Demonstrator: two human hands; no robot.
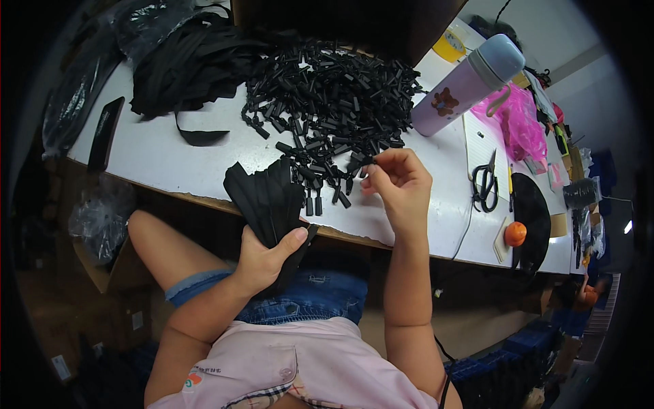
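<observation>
My left hand (pixel 264 259) is closed around a fanned bundle of black zipper strips (pixel 262 198), held at the table's near edge above my lap. Their upper ends spread out over the white tabletop. My right hand (pixel 402 180) is at the near right side of a large heap of small black zipper pulls (pixel 334 95). Its thumb and forefinger are pinched together on what looks like one black zipper pull (pixel 368 162), partly hidden by the fingers. Several loose pulls lie between the two hands.
More black strips (pixel 191 65) are piled at the back left, beside a phone (pixel 105 133) and clear plastic bags (pixel 146 24). A lilac bottle (pixel 463 85) stands right of the heap. Farther right are black scissors (pixel 486 184), a notebook (pixel 477 146), a pink bag (pixel 518 123) and an orange round object (pixel 516 234).
</observation>
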